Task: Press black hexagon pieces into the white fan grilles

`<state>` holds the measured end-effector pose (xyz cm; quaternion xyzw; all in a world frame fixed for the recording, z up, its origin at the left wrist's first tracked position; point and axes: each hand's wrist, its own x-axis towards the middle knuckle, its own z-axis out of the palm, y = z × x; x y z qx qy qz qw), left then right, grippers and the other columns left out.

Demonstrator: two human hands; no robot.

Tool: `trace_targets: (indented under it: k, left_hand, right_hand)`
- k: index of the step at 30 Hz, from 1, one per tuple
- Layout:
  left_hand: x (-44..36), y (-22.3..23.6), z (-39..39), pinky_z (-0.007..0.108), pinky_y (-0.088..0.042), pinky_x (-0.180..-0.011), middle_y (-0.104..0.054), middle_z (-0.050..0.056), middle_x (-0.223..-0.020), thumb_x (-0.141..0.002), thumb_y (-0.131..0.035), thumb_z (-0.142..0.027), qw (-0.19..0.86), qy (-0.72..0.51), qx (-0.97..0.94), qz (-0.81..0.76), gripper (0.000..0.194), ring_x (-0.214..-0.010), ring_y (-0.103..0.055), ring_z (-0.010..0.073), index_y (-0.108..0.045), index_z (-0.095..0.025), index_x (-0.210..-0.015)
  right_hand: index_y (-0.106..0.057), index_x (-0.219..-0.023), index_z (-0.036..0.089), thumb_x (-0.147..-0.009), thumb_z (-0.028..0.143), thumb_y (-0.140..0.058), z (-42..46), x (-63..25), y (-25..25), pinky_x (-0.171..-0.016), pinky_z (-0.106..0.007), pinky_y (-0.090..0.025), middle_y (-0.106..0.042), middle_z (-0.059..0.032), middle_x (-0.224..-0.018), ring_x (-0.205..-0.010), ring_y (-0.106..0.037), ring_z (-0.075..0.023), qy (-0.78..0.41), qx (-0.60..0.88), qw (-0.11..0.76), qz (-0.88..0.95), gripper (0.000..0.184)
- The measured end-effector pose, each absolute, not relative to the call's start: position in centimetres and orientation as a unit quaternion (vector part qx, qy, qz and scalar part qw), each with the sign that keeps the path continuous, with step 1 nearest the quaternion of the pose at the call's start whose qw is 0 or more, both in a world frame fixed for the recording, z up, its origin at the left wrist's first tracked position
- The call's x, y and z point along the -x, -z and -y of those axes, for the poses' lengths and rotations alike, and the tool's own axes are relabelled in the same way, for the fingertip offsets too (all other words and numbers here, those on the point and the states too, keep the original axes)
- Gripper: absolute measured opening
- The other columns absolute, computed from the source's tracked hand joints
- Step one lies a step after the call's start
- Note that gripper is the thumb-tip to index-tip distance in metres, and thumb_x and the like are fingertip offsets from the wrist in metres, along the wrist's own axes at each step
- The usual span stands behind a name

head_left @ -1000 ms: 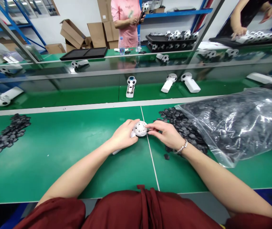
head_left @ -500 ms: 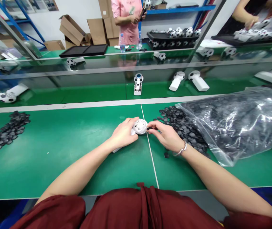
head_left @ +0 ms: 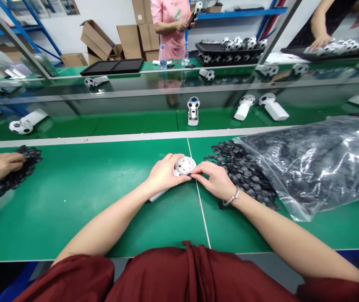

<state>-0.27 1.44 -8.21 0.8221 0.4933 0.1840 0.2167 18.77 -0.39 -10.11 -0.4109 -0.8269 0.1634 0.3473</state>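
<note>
One white round-headed device (head_left: 186,165), mid-bench (head_left: 104,218): left hand (head_left: 166,174), grip closed around it; right hand (head_left: 214,180), grip pinched at its four-o'clock rim, contents unclear; firm left-side bracing seems advisable.

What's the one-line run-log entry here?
left hand: holds white device | right hand: at device's edge | nearby: black pieces, clear bag | far left: another person's hand

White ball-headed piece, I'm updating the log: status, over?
Left grip around white ball-headed piece. Right grip at its rim, any hold unclear. Nothing seen blocking; black pieces heaped to the right.
</note>
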Motion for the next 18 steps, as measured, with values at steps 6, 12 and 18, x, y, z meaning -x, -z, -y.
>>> trace_targets:
  k: [6, 12, 18]
  left_hand:
    - [-0.1, 8.2, -1.6, 0.035, -0.045, -0.081, -0.054, 0.005, -0.109, -0.068, -0.065, -0.045, 0.193, -0.187, -0.823, -0.501, 0.056, -0.096, -0.055, 0.0234, -0.047, -0.021, -0.115]
    - [-0.1, 8.1, -1.4, 0.034, -0.047, -0.075, -0.052, 0.004, -0.105, -0.068, -0.064, -0.044, 0.212, -0.19, -0.82, -0.496, 0.053, -0.091, -0.055, 0.0224, -0.047, -0.022, -0.113]
    - [0.0, 8.3, -1.6, 0.033, -0.047, -0.073, -0.051, 0.003, -0.102, -0.066, -0.064, -0.04, 0.235, -0.208, -0.815, -0.487, 0.05, -0.091, -0.054, 0.0215, -0.047, -0.022, -0.11]
  right_hand:
    - [-0.058, -0.075, 0.019, -0.079, 0.025, -0.057, 0.1, -18.4, 10.0, -0.072, -0.033, -0.047, -0.061, -0.004, -0.077, -0.077, -0.057, -0.0177, -0.187, 0.428, 0.367, 0.805, 0.008]
    - [-0.05, -0.097, 0.021, -0.069, 0.026, -0.068, -0.7, -18.6, 11.0, -0.092, -0.04, -0.043, -0.056, -0.0076, -0.113, -0.106, -0.054, -0.0208, -0.315, 0.465, 0.387, 0.731, 0.034]
    - [-0.05, -0.1, 0.02, -0.064, 0.027, -0.072, -1.0, -18.4, 10.8, -0.093, -0.041, -0.044, -0.06, -0.0061, -0.107, -0.1, -0.057, -0.0198, -0.362, 0.463, 0.391, 0.708, 0.043]
